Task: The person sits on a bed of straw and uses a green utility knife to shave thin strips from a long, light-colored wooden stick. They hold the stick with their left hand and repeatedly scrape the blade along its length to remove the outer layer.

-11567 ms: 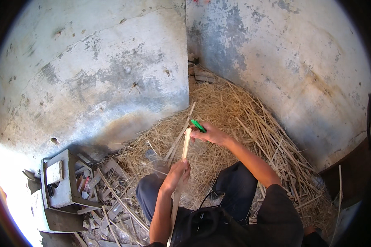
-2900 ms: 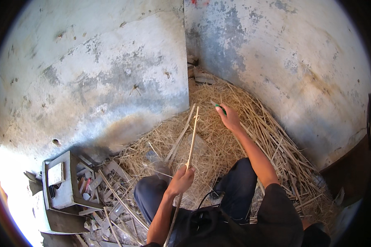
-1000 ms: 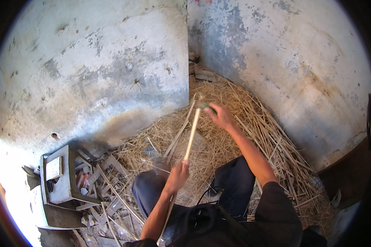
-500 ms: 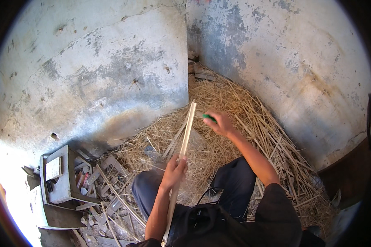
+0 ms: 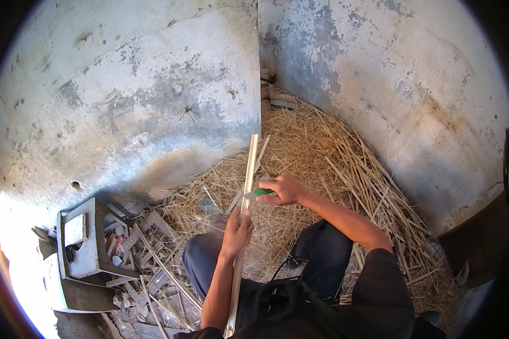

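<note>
A long, pale split bamboo strip [image 5: 250, 164] with a hollow groove runs from my lap up past my knees. My left hand [image 5: 237, 233] is closed around its middle, and its lower end passes along the inside of my left forearm. In my right hand [image 5: 287, 189] is a knife [image 5: 262, 192] with a green handle. The knife's short blade lies across the strip, just above my left fingers. Whether the edge bites into the bamboo cannot be made out.
Straw and shavings [image 5: 300, 135] cover the floor ahead, with long thin strips [image 5: 379, 189] heaped at right. A wooden stool [image 5: 96, 243] lies tipped at left beside scattered scrap pieces [image 5: 147, 260]. Two stained walls [image 5: 124, 85] meet in the far corner.
My right hand has come down and left with the knife, from beside the strip's upper end to just above my left hand. The strip's top has shifted left.
</note>
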The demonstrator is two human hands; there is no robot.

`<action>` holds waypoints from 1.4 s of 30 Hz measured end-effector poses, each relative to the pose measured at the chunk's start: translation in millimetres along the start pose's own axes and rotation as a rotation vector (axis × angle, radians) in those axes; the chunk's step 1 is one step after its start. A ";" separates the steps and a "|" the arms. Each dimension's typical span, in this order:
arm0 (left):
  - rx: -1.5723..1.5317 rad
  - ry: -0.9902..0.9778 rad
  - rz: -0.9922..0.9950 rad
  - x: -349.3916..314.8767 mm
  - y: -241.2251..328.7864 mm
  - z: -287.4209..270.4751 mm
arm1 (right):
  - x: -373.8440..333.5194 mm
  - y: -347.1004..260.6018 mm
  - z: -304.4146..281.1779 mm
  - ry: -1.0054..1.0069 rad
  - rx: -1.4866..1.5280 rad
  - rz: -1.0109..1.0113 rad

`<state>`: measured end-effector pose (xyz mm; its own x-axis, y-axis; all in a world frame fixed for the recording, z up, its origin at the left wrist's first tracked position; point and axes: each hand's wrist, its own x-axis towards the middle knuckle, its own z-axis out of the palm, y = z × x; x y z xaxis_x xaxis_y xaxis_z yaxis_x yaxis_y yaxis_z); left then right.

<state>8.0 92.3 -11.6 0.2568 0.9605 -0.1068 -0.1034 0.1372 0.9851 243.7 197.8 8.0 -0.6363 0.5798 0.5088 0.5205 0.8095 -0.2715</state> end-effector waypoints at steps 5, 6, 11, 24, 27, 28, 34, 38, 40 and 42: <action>0.020 -0.003 0.001 -0.3 -1.4 0.8 | -0.1 9.4 -2.3 0.078 -0.019 0.056; 0.015 -0.006 0.000 -0.2 -1.6 0.4 | -0.2 10.5 -2.6 0.104 -0.036 0.031; -0.056 -0.051 -0.034 -5.8 6.2 1.9 | 0.2 9.4 -7.9 0.087 -0.038 0.046; -0.104 -0.126 -0.067 -13.0 11.9 -0.9 | -3.3 20.7 -11.2 0.102 -0.140 0.056; -0.109 -0.143 -0.100 -15.8 12.4 -1.4 | -1.9 29.7 -9.0 0.234 -0.071 0.054; -0.104 -0.148 -0.100 -15.9 9.6 -2.9 | -1.5 30.9 -10.3 0.230 -0.077 0.068; -0.027 -0.209 -0.098 -23.8 1.1 -6.1 | -4.0 70.2 -30.9 0.341 -0.001 0.282; -0.112 -0.253 -0.189 -28.6 7.3 -4.7 | -8.2 92.0 -49.9 0.471 -0.045 0.452; -0.077 -0.304 -0.214 -28.4 9.0 -10.5 | -15.3 95.2 -58.9 0.485 -0.070 0.516; -0.106 -0.318 -0.255 -25.1 8.5 -10.3 | -26.6 98.6 -61.4 0.396 -0.106 0.535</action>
<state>-9.3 71.9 -1.9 0.5693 0.7723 -0.2818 -0.0924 0.4007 0.9115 347.0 256.5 17.9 -0.0293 0.8045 0.5932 0.7717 0.3954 -0.4981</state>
